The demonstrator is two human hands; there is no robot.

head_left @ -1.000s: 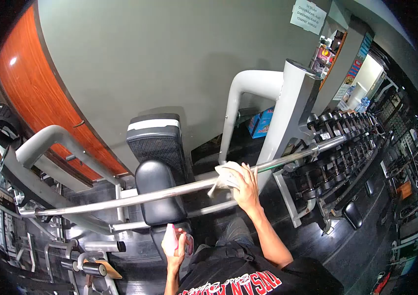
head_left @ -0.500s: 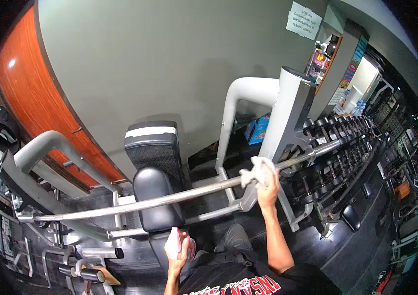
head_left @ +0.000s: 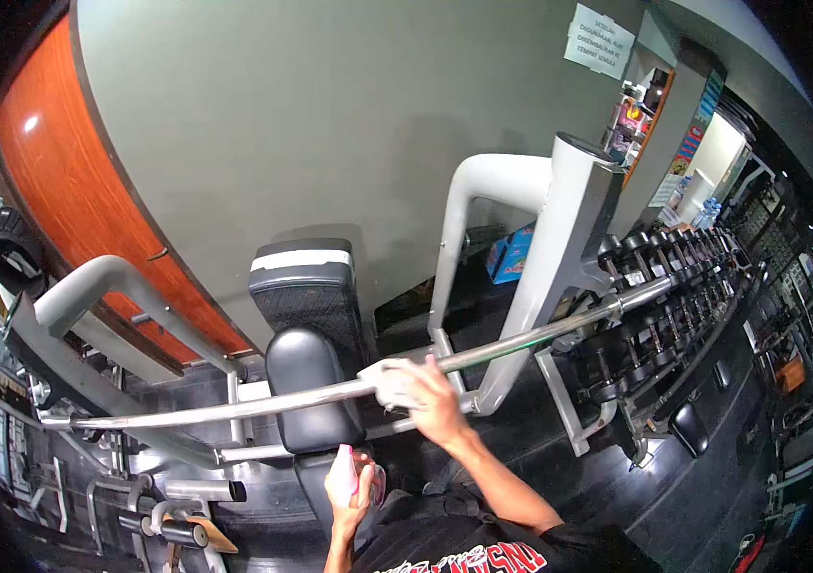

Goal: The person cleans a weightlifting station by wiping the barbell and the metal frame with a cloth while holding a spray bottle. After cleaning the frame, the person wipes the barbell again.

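A long metal barbell lies across the uprights of a bench press station. Wrapped over its middle is a white cloth, with my right hand closed on it and pressing it round the bar. Below the bar, my left hand grips a spray bottle with a pink and white top; its clear body is partly hidden behind my fingers. Just beyond my left hand is the black padded bench, which passes under the bar.
White frame posts stand at right and left of the bench. A rack of dumbbells runs along the right side. A blue box sits by the wall behind the frame. Other gym machines are at lower left.
My right hand has slid the cloth leftward along the bar, from near the right post to the middle. My left hand stays almost in place with the spray bottle.
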